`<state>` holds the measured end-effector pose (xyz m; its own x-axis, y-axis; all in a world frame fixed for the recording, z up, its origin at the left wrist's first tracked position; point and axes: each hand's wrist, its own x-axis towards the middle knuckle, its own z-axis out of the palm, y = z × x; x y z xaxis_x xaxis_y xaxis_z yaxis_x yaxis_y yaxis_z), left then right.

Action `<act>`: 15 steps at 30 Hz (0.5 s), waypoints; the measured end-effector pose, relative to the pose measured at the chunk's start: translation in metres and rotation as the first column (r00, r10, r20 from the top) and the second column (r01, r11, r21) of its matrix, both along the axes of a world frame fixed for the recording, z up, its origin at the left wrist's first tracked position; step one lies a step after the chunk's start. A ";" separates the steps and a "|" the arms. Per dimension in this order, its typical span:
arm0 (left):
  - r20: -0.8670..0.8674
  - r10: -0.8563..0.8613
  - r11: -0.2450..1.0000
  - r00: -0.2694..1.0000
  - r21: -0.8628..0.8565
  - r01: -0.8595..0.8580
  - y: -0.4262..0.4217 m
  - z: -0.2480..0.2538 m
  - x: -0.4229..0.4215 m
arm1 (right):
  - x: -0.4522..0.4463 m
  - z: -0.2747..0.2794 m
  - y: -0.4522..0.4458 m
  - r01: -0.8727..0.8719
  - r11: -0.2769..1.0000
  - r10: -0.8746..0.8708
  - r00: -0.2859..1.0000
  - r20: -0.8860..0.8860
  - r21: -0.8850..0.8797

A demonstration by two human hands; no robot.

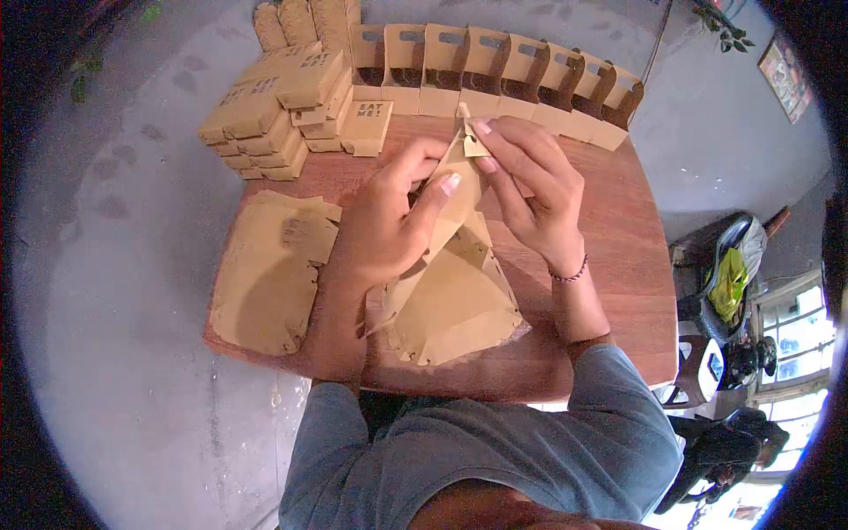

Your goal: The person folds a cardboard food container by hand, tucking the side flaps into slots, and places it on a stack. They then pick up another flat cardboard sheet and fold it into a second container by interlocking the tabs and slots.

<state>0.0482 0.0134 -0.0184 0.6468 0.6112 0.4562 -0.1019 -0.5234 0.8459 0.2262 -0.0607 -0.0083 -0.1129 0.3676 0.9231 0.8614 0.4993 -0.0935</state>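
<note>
Both hands hold a partly folded brown cardboard piece [458,181], tilted above the table. My left hand [393,216] grips its left side, with the thumb pressed on the face. At the top corner, the fingers of my right hand [534,181] pinch a small cardboard flap [475,141]. Below them lies a stack of flat cardboard blanks [455,300] with notched edges. Left of my left forearm rests another pile of flat blanks [265,274], with faint dark print on top.
Folded boxes [252,110] marked "EAT ME!" are stacked at the back left of the wooden table [609,221]. A row of cardboard carriers with handle slots [486,75] lines the back edge. A white chair [700,371] and bags [729,274] are at the right.
</note>
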 end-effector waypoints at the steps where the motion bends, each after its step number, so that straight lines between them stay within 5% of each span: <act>1: 0.000 -0.024 0.998 1.000 -0.054 0.024 -0.001 0.002 0.000 | 0.000 0.000 -0.001 0.000 1.000 0.000 1.000 0.000 -0.001; 7: -0.085 0.014 1.000 0.996 -0.020 -0.016 -0.002 0.005 0.000 | 0.002 -0.002 -0.009 -0.116 0.988 0.106 0.990 -0.097 -0.104; 15: -0.061 -0.026 0.999 0.998 0.017 0.027 -0.002 -0.002 0.004 | 0.015 0.004 -0.020 -0.050 0.983 0.070 0.992 0.109 -0.178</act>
